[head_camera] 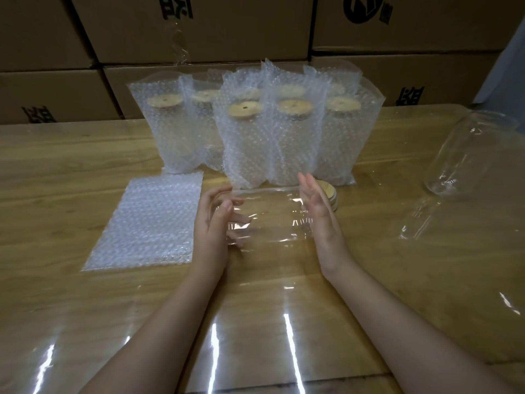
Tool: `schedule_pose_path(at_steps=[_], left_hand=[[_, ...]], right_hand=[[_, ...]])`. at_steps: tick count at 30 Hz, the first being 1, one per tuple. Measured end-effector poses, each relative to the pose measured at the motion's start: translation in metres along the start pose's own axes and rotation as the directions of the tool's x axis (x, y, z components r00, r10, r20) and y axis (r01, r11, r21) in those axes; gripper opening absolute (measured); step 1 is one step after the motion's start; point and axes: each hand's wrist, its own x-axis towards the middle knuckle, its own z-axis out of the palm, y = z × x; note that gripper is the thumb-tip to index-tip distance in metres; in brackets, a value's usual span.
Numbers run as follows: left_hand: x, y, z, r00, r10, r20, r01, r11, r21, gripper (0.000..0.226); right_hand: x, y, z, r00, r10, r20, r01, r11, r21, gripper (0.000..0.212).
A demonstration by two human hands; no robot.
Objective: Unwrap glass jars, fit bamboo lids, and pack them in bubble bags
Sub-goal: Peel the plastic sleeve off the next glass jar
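While the clear glass jar lies sideways mid-frame, the left hand curls round it and the right hand presses flat; bamboo lids sit behind.

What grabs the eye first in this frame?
The bagged jars with bamboo lids, standing in a cluster at the back of the table, draw the eye first. In front, a clear jar lies sideways between the hands: the left hand curls round one end, the right hand lies flat against the other. A second jar lies far right.
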Motion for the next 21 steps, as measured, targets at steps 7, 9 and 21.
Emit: schedule_pose_path(at_steps=[7,9,21], left_hand=[[0.0049,-0.0001,-0.0019,0.99,-0.075,-0.116,0.06,0.99,-0.13,0.034],[0.0049,0.0005,-0.0015,0.989,-0.059,-0.135,0.045,0.993,-0.107,0.041],[0.0048,-0.0013,0.0004,0.988,0.026,-0.155,-0.009,0.994,0.11,0.028]], right_hand=[[-0.0026,-0.0003,0.0068,0.995,0.058,0.076,-0.059,0.998,0.009,0.076],[-0.0022,0.0,0.0078,0.995,0.067,0.073,-0.066,0.998,-0.014,0.073],[0.0018,-0.0019,0.0047,0.986,0.161,-0.043,-0.159,0.986,0.052,0.023]])
